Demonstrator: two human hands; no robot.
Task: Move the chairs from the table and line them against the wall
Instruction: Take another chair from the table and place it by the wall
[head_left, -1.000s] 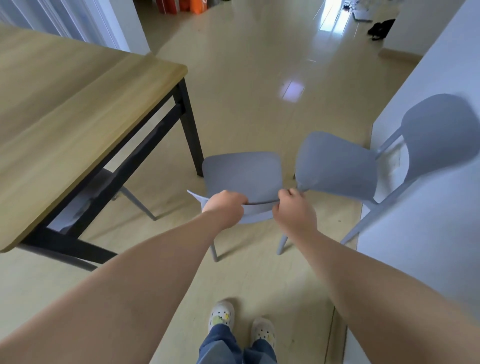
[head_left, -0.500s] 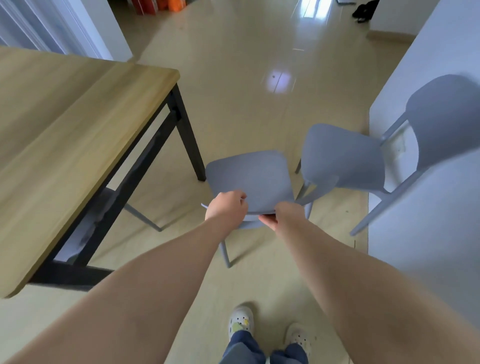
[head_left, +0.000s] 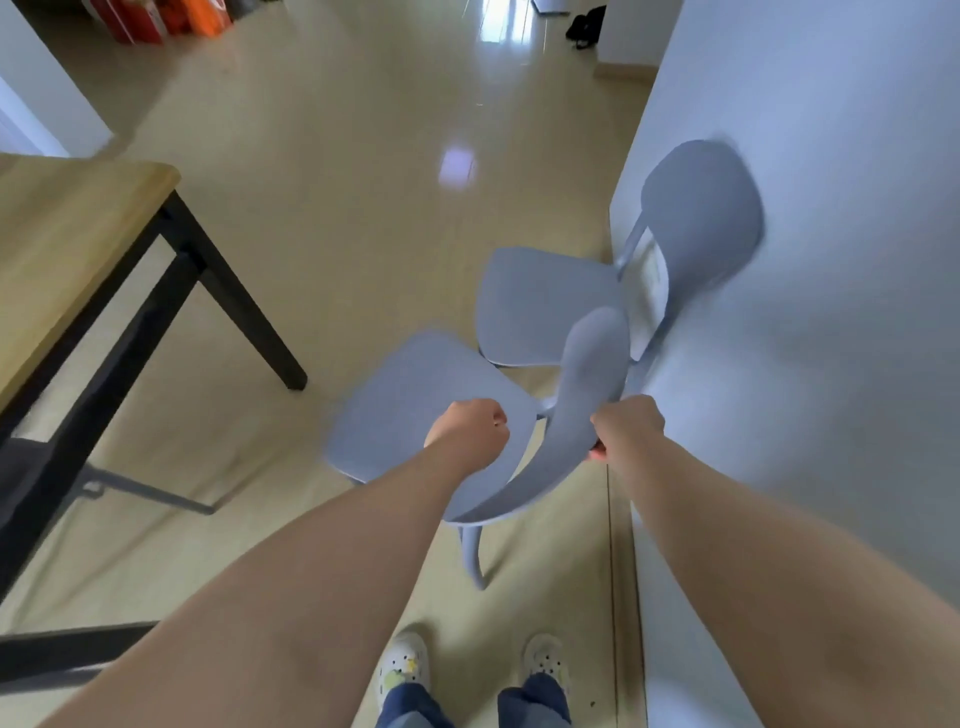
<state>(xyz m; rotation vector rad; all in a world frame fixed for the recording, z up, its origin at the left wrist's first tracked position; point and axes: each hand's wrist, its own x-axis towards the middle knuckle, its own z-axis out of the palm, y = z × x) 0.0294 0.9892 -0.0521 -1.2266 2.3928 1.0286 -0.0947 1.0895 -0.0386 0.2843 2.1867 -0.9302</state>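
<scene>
I hold a grey-blue plastic chair (head_left: 415, 400) in front of me, turned so its backrest points toward the wall on the right. My left hand (head_left: 470, 431) grips the seat edge near the backrest. My right hand (head_left: 626, 423) grips the backrest's rim. A second grey-blue chair (head_left: 550, 304) stands just beyond it with its backrest (head_left: 698, 208) against the white wall (head_left: 831, 260). The wooden table (head_left: 67, 228) with black legs is at the left.
Another chair's legs (head_left: 140, 488) show under the table at the left. A baseboard runs along the wall beside my feet (head_left: 467, 670). Orange and red boxes (head_left: 171, 21) and a black bag (head_left: 587, 23) lie far down the shiny floor.
I have swung the held chair clockwise and carried it right, toward the wall and beside the standing chair. The table has slid left in my view.
</scene>
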